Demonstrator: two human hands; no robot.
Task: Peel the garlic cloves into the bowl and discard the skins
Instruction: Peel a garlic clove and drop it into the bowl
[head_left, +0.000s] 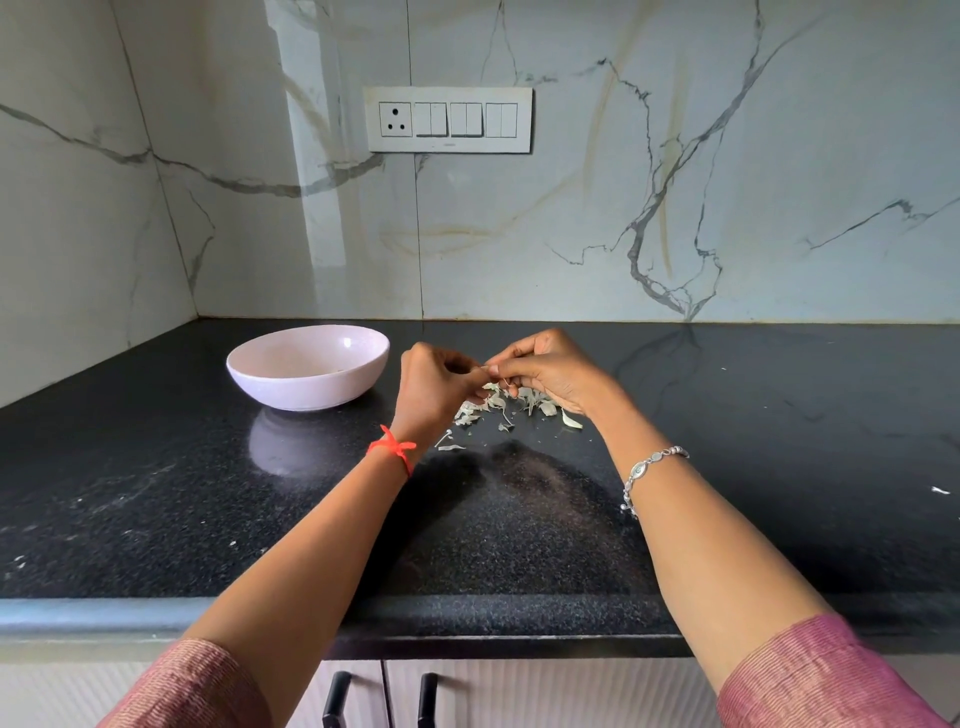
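Peeling a garlic clove over the heap of skins, with the bowl standing by at the left.

At the left of the black counter (156, 493) sits the pale bowl (306, 397), near the work but not touching it. Next comes the left hand (434, 387), fingers curled and pinching a small clove (485, 369). The right hand (545, 371) pinches at the same spot, and the clove is so covered that I take it for garlic rather than see it plainly. Below the 2 hands, spreading rightward, a loose pile of skins (511, 402) lies on the counter. To do this step well, I'd say the left hand should hold the clove firm while the right pulls the skin away in 1 strip and drops it on the pile. Only the bare clove should go left into the bowl.
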